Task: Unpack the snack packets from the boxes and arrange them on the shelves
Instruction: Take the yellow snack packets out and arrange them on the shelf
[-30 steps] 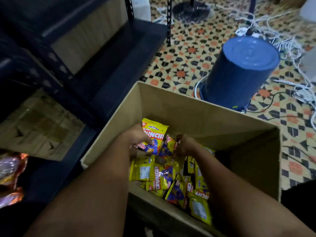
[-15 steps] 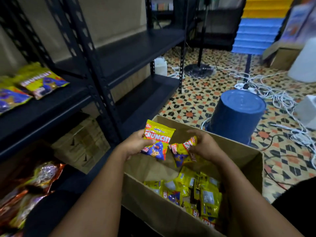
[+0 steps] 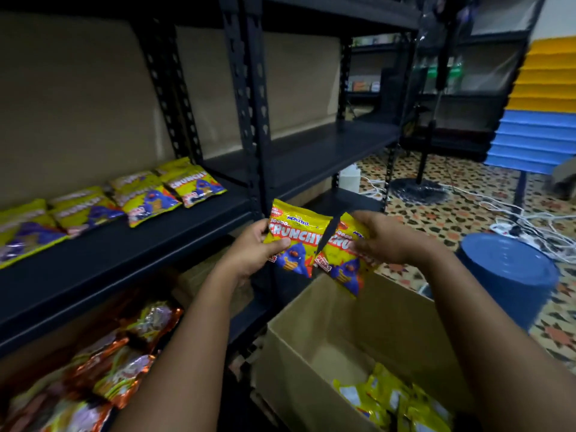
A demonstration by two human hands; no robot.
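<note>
My left hand (image 3: 249, 254) grips a yellow and blue Crunchy snack packet (image 3: 296, 236) by its left edge. My right hand (image 3: 389, 238) holds a second, tilted Crunchy packet (image 3: 343, 263) beside it. Both packets hang above the open cardboard box (image 3: 311, 353), which has several more yellow packets (image 3: 392, 400) at its bottom. To the left, the black shelf (image 3: 124, 251) carries a row of several Crunchy packets (image 3: 149, 201) lying flat.
Orange foil packets (image 3: 118, 363) fill the shelf level below. A black upright post (image 3: 252, 120) stands right behind my hands. A blue bucket (image 3: 511, 275) sits upside down on the tiled floor at the right, with white cables (image 3: 530, 226) beyond it.
Both hands rose out of the box, each with a packet, to shelf height. My view lifted from the box to the shelves.
</note>
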